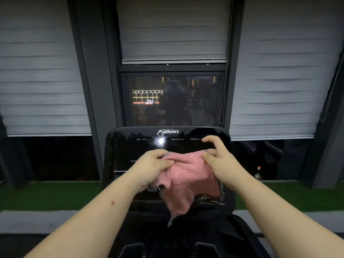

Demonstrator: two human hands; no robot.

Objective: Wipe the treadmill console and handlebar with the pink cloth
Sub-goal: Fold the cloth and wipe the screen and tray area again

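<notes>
Brand: "Fitness", white script, top edge of the console (119, 149)
Top row, left: "TIME", small "min:sec"
Top row, middle: "HEART RATE", small "bpm"
Top row, right: "DISTANCE", unit too small to read
Left edge: "INCLIN…", cut off by the left hand (150, 168)
Bottom edge: fine print, too blurred to read

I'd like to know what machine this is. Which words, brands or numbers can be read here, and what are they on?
"Fitness": top of the treadmill console.
"TIME": upper row, left.
"HEART RATE": same row, middle.
"DISTANCE": same row, by the right hand.
"INCLIN": left side, rest behind the left hand.
Unreadable: small unit letters, fine print below the pink cloth; glare hides one label.
</notes>
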